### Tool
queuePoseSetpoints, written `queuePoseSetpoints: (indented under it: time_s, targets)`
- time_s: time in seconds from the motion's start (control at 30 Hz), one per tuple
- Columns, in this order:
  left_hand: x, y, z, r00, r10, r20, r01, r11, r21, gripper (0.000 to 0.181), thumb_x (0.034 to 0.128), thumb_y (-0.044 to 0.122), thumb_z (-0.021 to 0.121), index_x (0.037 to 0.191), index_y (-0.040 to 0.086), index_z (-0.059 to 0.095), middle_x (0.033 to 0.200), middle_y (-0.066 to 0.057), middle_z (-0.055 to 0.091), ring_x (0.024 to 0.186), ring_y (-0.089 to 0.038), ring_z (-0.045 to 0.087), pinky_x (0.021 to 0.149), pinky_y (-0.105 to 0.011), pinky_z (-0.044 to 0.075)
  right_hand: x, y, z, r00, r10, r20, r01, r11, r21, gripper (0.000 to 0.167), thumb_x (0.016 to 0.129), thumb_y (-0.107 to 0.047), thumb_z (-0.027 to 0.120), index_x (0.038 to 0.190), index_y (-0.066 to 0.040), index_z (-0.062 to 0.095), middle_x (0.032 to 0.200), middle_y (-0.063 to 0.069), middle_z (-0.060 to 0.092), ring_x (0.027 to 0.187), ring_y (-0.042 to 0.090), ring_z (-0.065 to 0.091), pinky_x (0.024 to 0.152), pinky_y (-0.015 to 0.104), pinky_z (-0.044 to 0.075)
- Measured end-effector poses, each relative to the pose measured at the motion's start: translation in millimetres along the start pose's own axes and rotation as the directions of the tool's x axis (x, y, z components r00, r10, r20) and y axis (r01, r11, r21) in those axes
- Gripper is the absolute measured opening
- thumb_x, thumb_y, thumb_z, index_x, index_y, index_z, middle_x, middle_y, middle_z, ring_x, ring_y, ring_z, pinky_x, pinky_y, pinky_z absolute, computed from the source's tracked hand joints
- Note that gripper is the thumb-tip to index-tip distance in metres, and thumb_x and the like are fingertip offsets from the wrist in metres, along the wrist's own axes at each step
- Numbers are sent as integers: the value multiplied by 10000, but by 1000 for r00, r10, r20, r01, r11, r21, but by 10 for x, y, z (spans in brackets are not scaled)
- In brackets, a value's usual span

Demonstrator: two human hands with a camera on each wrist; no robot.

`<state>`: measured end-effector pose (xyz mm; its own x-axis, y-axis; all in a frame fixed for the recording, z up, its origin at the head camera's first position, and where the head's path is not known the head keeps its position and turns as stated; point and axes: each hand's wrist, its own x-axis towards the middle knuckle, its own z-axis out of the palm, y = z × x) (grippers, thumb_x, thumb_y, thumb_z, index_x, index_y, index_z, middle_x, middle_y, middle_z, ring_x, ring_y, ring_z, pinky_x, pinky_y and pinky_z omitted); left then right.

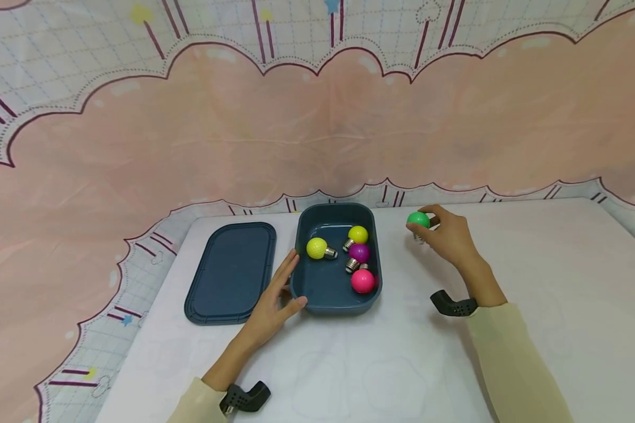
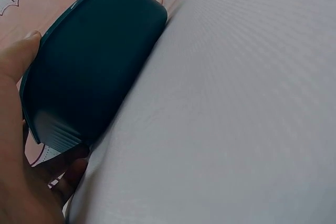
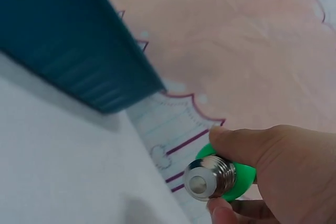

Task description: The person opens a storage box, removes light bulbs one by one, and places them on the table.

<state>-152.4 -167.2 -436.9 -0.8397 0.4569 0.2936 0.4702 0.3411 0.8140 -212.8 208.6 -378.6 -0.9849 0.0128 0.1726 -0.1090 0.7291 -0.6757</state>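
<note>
To the right of a dark blue box (image 1: 317, 299), my right hand (image 1: 447, 235) pinches a green light bulb (image 1: 418, 220) above the table. In the right wrist view the metal screw base of that green bulb (image 3: 210, 178) points toward the camera. My left hand (image 1: 273, 302) touches the near left corner of the box, thumb at the front and fingers along the left side. Inside the box lie two yellow bulbs (image 1: 316, 248), a purple bulb (image 1: 359, 253) and a pink bulb (image 1: 363, 281). In the left wrist view the box wall (image 2: 100, 61) hides the contents.
A dark blue lid (image 1: 233, 273) lies flat on the white table (image 1: 381, 364), left of the box. Behind the table hangs a peach and white patterned cloth (image 1: 296, 135). Black wrist cameras (image 1: 453, 304) sit on both wrists.
</note>
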Motion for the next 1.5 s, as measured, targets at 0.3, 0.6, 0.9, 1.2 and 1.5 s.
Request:
queuePoseSetpoints:
  time_s: [0.3,0.6,0.9,1.2,1.5]
  targets:
    - [3,-4,1,1000,17,2,-17,1000,-1,740,940,251,612,1543,167,191,1600,14,82,1144,-288,451,810,-386,419,44,224,140,1000,-9,-25,9,1000,-2,519,893,-361,677,1257,-10,561,983,253,652,825,340,594,620,343,448]
    - [9,260,-23,1000,11,-3,-11,1000,-15,758,896,33,606,1529,84,192,1590,-120,95,1129,-405,449,798,-467,411,76,320,239,1000,14,-25,-14,1000,-4,520,895,-342,675,1256,12,556,1002,285,643,901,397,583,736,469,452]
    - [1,185,-11,1000,2,-10,-2,1000,-7,742,915,102,609,1534,106,200,1597,-59,97,1151,-322,447,806,-429,415,84,358,282,999,51,-3,-51,999,-11,541,910,-323,656,1295,31,517,1048,305,622,955,413,573,791,506,460]
    - [-6,-27,4,1000,22,-4,-22,1000,-6,745,931,205,620,1538,121,196,1599,25,88,1072,-252,476,780,-375,414,79,347,273,1000,23,16,-23,1000,-22,526,902,-248,665,1297,61,506,1098,323,599,965,410,565,802,512,446]
    - [-3,237,-21,1000,23,-11,-23,1000,-7,749,893,40,620,1521,52,212,1590,-109,108,1042,-310,522,803,-437,434,69,355,261,1000,-7,31,8,999,-33,535,912,-232,646,1310,88,487,1129,332,578,1000,421,553,828,528,428]
